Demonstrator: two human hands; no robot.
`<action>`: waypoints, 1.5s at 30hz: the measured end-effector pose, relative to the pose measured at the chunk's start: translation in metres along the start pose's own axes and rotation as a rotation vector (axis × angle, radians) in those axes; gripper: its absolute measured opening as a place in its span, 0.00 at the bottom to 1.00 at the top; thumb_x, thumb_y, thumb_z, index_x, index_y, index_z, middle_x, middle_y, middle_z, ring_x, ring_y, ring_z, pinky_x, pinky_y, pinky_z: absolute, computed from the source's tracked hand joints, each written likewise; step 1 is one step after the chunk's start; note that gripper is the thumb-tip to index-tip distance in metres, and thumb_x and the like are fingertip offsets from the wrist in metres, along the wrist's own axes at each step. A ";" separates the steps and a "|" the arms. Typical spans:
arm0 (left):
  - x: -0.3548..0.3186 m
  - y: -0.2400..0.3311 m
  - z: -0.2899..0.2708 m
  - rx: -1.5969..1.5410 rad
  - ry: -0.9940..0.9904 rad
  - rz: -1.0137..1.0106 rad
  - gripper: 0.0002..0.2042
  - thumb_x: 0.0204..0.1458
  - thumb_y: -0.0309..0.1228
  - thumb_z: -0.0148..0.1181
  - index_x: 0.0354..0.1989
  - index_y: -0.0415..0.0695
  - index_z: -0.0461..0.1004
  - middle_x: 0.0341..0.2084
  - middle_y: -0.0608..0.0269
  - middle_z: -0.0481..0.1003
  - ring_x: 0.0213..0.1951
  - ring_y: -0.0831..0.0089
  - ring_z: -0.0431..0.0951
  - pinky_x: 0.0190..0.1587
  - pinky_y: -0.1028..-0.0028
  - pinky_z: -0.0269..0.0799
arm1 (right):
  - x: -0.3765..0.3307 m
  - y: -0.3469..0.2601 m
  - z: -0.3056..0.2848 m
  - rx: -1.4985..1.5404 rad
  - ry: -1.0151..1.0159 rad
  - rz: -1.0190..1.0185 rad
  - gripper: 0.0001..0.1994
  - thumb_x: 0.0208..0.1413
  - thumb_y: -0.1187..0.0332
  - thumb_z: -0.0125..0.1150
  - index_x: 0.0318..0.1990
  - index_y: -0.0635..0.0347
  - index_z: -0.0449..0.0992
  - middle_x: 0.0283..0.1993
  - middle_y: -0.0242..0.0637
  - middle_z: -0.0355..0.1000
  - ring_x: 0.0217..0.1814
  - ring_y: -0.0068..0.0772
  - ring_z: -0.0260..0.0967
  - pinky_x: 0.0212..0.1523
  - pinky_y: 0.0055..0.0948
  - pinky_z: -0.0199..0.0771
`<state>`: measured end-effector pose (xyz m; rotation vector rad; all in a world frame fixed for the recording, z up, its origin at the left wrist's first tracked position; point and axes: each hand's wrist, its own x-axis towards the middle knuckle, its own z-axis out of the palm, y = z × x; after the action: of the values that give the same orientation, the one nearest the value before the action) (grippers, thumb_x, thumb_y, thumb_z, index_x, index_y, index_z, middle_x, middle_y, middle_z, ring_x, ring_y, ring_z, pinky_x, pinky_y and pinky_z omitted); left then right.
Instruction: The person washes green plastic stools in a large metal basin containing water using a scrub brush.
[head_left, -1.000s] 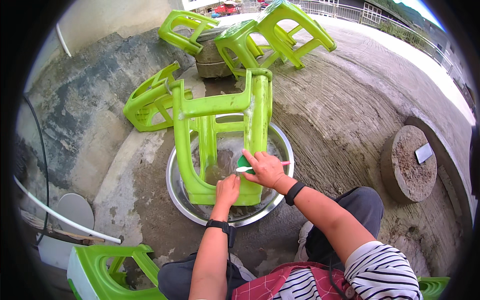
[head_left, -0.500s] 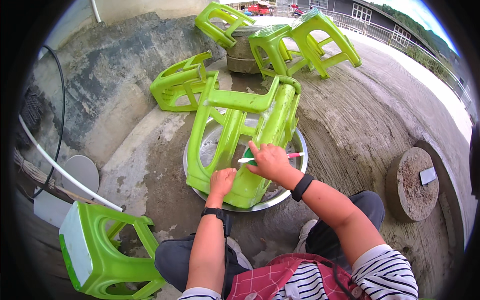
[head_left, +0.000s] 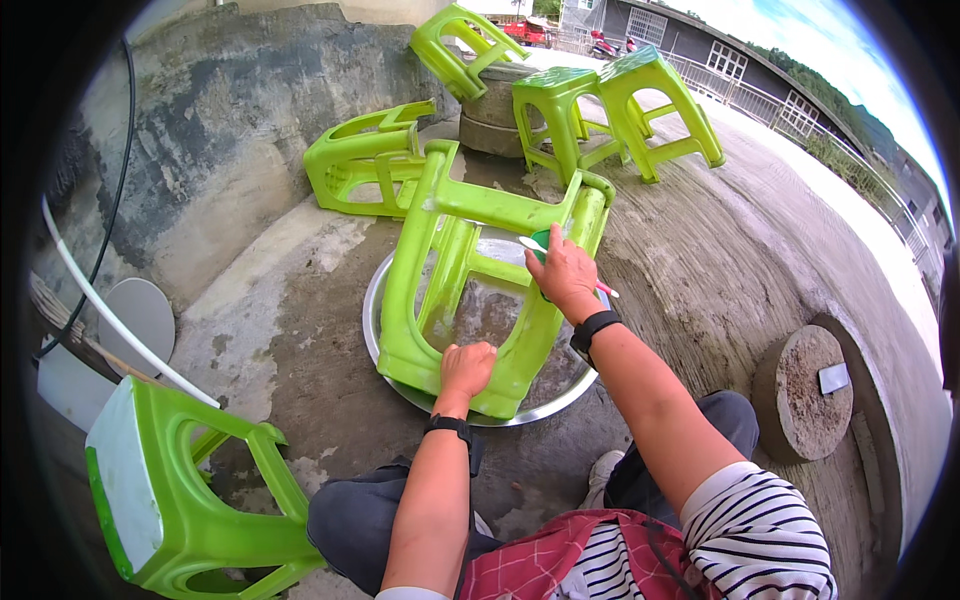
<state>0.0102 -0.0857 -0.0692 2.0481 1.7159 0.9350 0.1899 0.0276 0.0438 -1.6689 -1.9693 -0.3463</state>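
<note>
A wet, light-green plastic stool (head_left: pixel 500 206) lies tipped over in a wide metal basin (head_left: pixel 371 322) in front of me. My left hand (head_left: pixel 467 370) is closed over the stool's near edge. Higher up, against the stool's right-hand leg, my right hand (head_left: pixel 566 275) presses a green scrubbing pad (head_left: pixel 541 238), mostly covered by the fingers. The same hand also holds a slim stick, white at one end and pink at the other, much like a toothbrush (head_left: pixel 607 290); its middle is hidden under my palm.
Another green stool (head_left: pixel 220 480) lies on its side at my left. Several more stand or lie beyond the basin, one leaning on a round concrete block (head_left: pixel 495 110). A round concrete piece (head_left: pixel 805 395) sits at right. A white hose (head_left: pixel 125 325) runs along the left.
My right hand has slid up the stool's leg, away from me, with the pad and toothbrush-like stick. My left hand keeps its hold on the near edge. The view has shifted slightly.
</note>
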 end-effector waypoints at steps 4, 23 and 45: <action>-0.008 -0.014 0.007 0.051 0.020 -0.009 0.15 0.55 0.41 0.49 0.24 0.45 0.74 0.23 0.53 0.76 0.30 0.49 0.74 0.38 0.56 0.64 | -0.098 -0.045 0.000 0.014 -0.221 -0.196 0.38 0.47 0.47 0.63 0.62 0.61 0.64 0.32 0.41 0.72 0.34 0.40 0.74 0.32 0.38 0.77; -0.007 -0.012 -0.007 -0.048 -0.117 0.057 0.06 0.53 0.31 0.52 0.28 0.45 0.74 0.27 0.51 0.76 0.36 0.49 0.74 0.44 0.55 0.65 | -0.181 -0.039 0.000 0.116 -0.186 -0.211 0.36 0.47 0.49 0.64 0.61 0.61 0.66 0.30 0.40 0.72 0.32 0.39 0.73 0.30 0.37 0.76; -0.012 -0.038 -0.013 0.131 -0.007 0.065 0.10 0.47 0.21 0.49 0.29 0.47 0.78 0.27 0.61 0.78 0.41 0.62 0.74 0.69 0.52 0.43 | -0.073 -0.004 -0.005 -0.015 -0.166 0.000 0.33 0.51 0.46 0.60 0.58 0.58 0.66 0.35 0.44 0.75 0.37 0.44 0.75 0.35 0.41 0.75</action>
<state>-0.0274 -0.0905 -0.0865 2.1994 1.7587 0.8537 0.1940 -0.0372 0.0089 -1.7566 -2.0904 -0.2302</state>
